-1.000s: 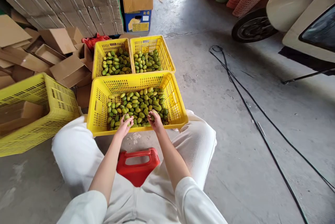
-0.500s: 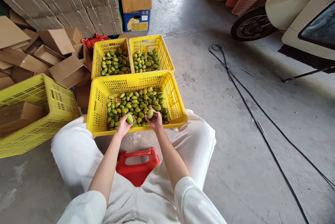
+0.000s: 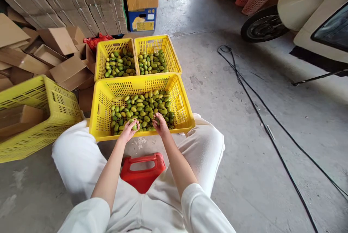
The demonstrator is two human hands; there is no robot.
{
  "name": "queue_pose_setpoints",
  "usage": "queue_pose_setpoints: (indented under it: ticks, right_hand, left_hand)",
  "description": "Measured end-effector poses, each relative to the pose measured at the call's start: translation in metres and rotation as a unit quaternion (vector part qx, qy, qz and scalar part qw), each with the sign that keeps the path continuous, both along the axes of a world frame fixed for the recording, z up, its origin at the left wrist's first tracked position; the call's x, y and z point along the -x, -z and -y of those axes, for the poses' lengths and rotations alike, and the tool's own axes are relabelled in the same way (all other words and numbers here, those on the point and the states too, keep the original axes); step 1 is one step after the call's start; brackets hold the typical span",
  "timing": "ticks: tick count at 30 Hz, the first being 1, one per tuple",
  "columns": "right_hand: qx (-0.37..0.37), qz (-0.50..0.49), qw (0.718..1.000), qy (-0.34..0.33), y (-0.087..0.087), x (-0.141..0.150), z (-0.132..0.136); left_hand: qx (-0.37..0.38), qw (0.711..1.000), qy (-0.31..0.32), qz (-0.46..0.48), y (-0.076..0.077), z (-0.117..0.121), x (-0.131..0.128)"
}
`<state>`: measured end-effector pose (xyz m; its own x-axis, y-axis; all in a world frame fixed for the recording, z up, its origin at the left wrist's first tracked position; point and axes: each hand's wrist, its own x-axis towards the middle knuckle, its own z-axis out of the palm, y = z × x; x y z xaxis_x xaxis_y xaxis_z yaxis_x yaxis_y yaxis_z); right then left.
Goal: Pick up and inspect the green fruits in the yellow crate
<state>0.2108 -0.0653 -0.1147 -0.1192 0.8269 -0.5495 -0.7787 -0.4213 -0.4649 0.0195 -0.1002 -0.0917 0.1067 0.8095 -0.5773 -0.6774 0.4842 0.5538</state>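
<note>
My left hand (image 3: 127, 131) is closed around a green mango (image 3: 134, 126), part of which shows past the fingers. To its right, my right hand (image 3: 162, 125) grips another mango (image 3: 157, 119), mostly covered by the fingers. Both hands are over the near side of a large yellow crate (image 3: 141, 137). Inside this crate lie several small green and yellowish mangoes (image 3: 146, 109), piled loosely and thicker toward the right.
Two smaller yellow crates (image 3: 115, 43) with mangoes stand behind the large one. A tilted yellow crate (image 3: 61, 98) and cardboard boxes (image 3: 67, 71) crowd the left. A red plastic stool (image 3: 143, 176) is between my legs. A black cable (image 3: 261, 117) crosses the floor near a scooter (image 3: 307, 11).
Both hands have turned the mangoes in their grip, so less of each shows now. The right hand's fingers have closed further over its mango. The crates stay in place.
</note>
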Motion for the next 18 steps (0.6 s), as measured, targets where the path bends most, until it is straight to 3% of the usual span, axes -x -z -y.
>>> queue_pose_setpoints:
  ticks: [4, 10, 18]
  right_hand:
    - [0.010, -0.016, 1.000, -0.010, 0.001, -0.001, -0.002]
    - [0.055, -0.015, 0.998, 0.002, 0.010, -0.001, -0.003]
    - [0.050, 0.026, 0.998, 0.037, 0.012, 0.005, -0.003]
  left_hand:
    - [0.003, 1.000, -0.011, 0.014, -0.002, -0.001, 0.000]
    - [0.075, 0.993, -0.090, 0.028, 0.000, -0.003, 0.001]
    - [-0.004, 1.000, -0.021, -0.015, 0.008, 0.002, 0.001]
